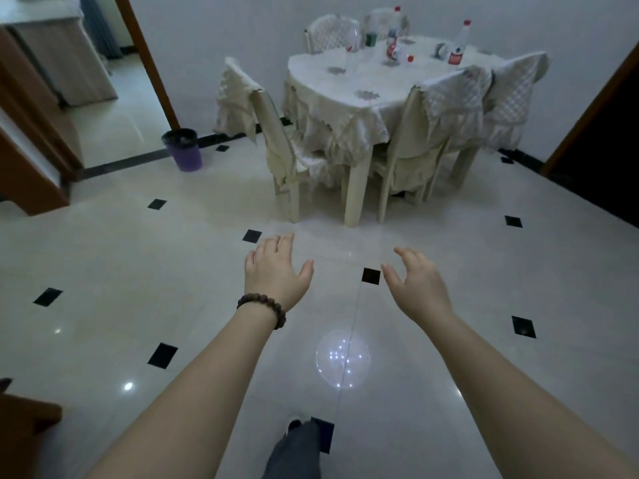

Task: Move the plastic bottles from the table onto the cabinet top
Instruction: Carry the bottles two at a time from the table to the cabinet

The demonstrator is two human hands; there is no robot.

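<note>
On the table (371,86), blurred bottles (457,46) overlap.

A table (377,95) draped in a cream cloth is seen at the far side of the room, set on a pale tiled floor (193,271) marked with small black diamonds. On the cloth, 3 plastic bottles are stood upright: a clear one (352,50) near the left edge, a red-capped one (394,27) at the back, and a red-labelled one (458,44) to the right. A 4th bottle (397,54) is laid on its side near the middle. A small dark green item (371,39) is placed at the back; it cannot be made out further
</note>
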